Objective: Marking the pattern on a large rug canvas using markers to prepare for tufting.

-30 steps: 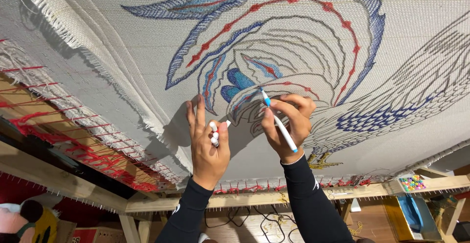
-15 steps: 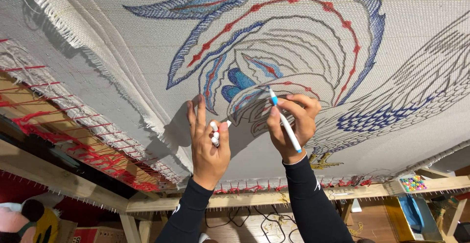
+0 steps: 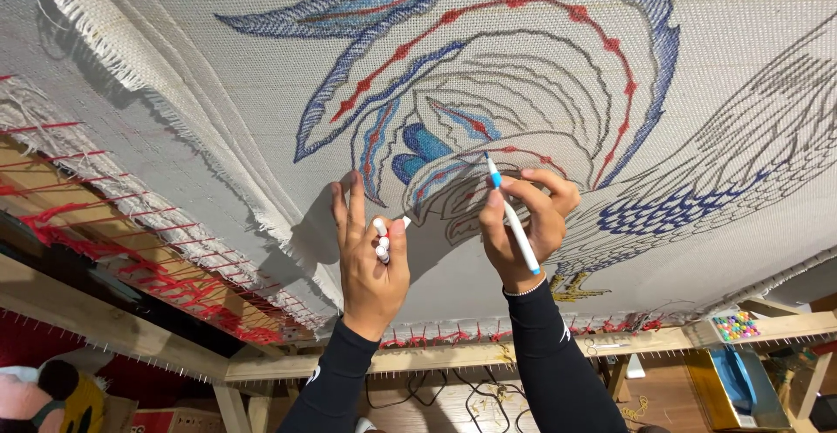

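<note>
A large white woven cloth [image 3: 218, 58] is stretched on a wooden frame [image 3: 488, 356] and bears a drawing in blue, red and grey lines. My right hand [image 3: 532, 224] holds a white marker with a blue band [image 3: 511, 215], its tip touching the drawn curves near the middle. My left hand [image 3: 370, 254] rests flat against the cloth just to the left, with several white marker caps or markers [image 3: 382, 239] pinched between thumb and fingers. Both arms wear black sleeves.
Red yarn lacing [image 3: 174, 280] ties the cloth's frayed edge to the frame at the left and bottom. A box of coloured markers [image 3: 737, 325] sits on the frame at the right, above a blue object [image 3: 741, 381]. Cables lie on the floor below.
My right hand has shifted the marker slightly right and up along the drawn curve. The left hand has stayed in place.
</note>
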